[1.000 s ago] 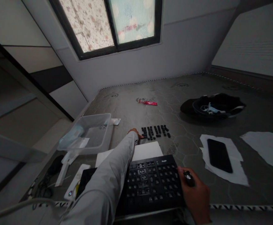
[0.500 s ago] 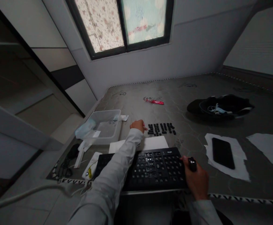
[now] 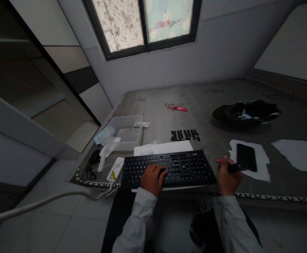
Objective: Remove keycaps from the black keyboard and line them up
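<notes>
A black keyboard (image 3: 195, 172) lies near the front edge of the mattress, with many small key shapes across it. My left hand (image 3: 152, 178) rests over its lower middle, index finger and thumb curled towards each other on the keys. Whatever may be between those fingertips is too dark to make out. To the right of the keyboard, my right hand (image 3: 228, 179) is closed around a small black-handled tool (image 3: 237, 168) that points right; its kind is unclear. Beyond the keyboard, several loose black keycaps (image 3: 185, 135) lie in short rows.
A clear plastic box (image 3: 139, 138) stands at left, a white power strip (image 3: 116, 168) in front of it. White paper (image 3: 169, 147) lies behind the keyboard. A phone (image 3: 246, 157), a dark cap (image 3: 248, 112) and a red packet (image 3: 179, 108) lie further off.
My left hand has come back from beside the loose keycaps onto the keyboard. In my right hand the black tool now points sideways, and that hand is off the keyboard's edge.
</notes>
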`<state>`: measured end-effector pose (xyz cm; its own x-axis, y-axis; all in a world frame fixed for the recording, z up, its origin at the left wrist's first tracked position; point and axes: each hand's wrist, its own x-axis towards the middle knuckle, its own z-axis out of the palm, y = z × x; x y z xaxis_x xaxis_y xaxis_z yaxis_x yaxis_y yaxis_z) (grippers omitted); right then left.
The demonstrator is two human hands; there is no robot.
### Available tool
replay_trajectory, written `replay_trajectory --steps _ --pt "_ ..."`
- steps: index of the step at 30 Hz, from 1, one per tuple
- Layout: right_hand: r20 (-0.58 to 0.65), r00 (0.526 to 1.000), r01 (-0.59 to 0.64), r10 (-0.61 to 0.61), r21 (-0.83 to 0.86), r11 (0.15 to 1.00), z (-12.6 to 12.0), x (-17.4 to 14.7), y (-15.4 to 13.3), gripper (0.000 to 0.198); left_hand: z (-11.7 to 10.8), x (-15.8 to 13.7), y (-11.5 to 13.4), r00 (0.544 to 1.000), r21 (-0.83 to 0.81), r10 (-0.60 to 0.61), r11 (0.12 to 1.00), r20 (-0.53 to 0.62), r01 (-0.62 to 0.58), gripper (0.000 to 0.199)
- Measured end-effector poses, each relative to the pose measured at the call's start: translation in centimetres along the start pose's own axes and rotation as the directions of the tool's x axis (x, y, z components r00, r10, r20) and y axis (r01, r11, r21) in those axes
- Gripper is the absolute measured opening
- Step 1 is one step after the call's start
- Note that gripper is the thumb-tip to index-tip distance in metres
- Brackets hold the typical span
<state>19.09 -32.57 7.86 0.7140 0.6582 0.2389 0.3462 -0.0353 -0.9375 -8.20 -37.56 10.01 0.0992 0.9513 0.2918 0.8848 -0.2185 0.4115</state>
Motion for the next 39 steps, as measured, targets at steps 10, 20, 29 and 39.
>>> replay_trajectory --steps 10,20,29,39 --pt "0.36 0.927 -0.332 0.108 0.646 0.687 4.5 -4.0 -5.8 0.04 0.5 3.0 0.5 0.999 0.016 0.016 1.0 -0.036 -0.015 0.021" --pt "0.687 0.721 -0.656 0.084 0.64 0.4 10.0 -3.8 -8.4 0.033 2.0 5.9 -0.2 0.998 -0.036 0.056 0.998 -0.016 -0.057 0.024" --pt "0.762 0.635 -0.735 0.13 0.544 0.404 12.3 -4.6 -8.1 0.033 2.1 6.3 -0.5 0.999 -0.153 0.024 0.988 0.029 -0.02 0.019" --pt "0.766 0.627 -0.718 0.14 0.498 0.487 12.9 -4.7 -8.1 0.034 1.8 6.3 -0.4 0.999 -0.169 -0.006 0.985 0.053 0.015 0.02"
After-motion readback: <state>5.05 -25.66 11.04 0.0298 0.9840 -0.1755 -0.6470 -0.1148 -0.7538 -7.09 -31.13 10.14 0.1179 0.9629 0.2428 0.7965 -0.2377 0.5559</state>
